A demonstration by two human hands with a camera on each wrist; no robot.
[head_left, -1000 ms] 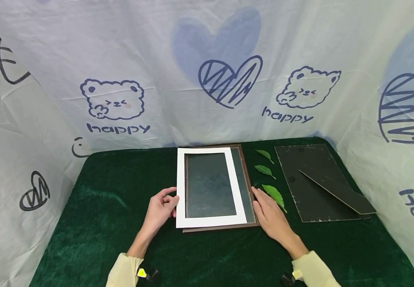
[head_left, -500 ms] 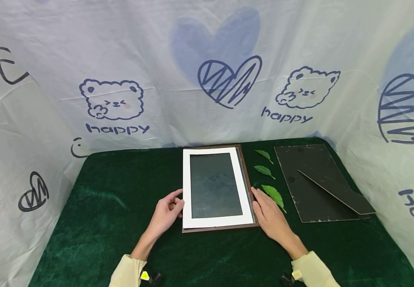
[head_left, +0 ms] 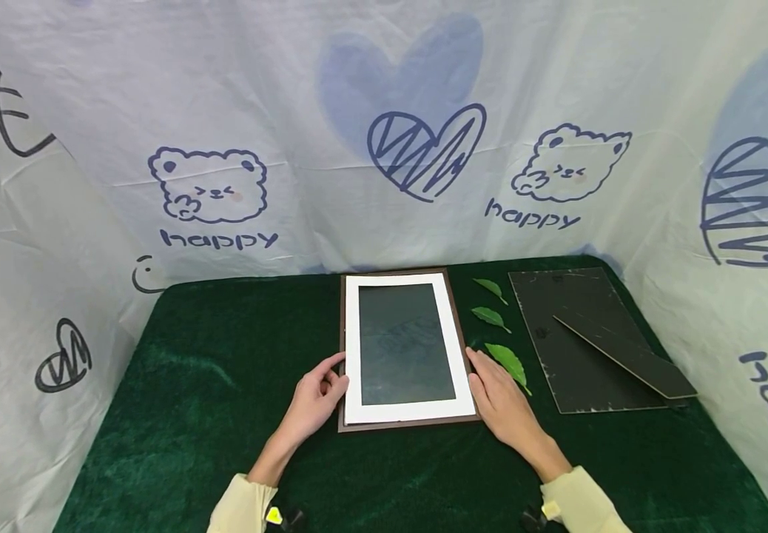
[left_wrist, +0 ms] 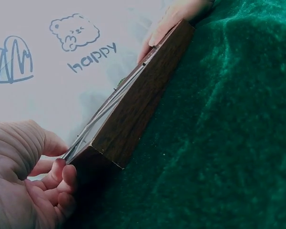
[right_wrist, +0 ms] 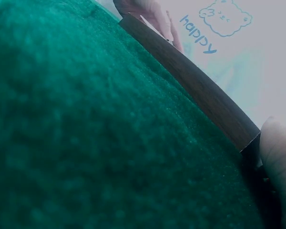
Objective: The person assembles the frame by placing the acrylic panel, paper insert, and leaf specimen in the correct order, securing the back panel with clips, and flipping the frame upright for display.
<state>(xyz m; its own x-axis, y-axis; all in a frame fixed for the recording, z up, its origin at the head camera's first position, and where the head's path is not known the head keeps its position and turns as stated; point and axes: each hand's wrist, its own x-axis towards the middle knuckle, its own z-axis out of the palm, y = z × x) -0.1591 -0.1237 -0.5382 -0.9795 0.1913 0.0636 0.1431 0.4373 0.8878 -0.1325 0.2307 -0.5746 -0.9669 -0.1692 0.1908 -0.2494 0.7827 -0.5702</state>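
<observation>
Left hand (head_left: 314, 392) pinching, you hold the white mat board (head_left: 411, 411) tilted over the wooden picture frame (left_wrist: 133, 112); your right hand (head_left: 500, 400), unclenched, rests alongside. Probably light and creasable, the mat suits an edge grip.

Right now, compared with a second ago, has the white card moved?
Yes, rightward: the white card overhung the left edge of the brown frame; now that edge shows beside it.
</observation>
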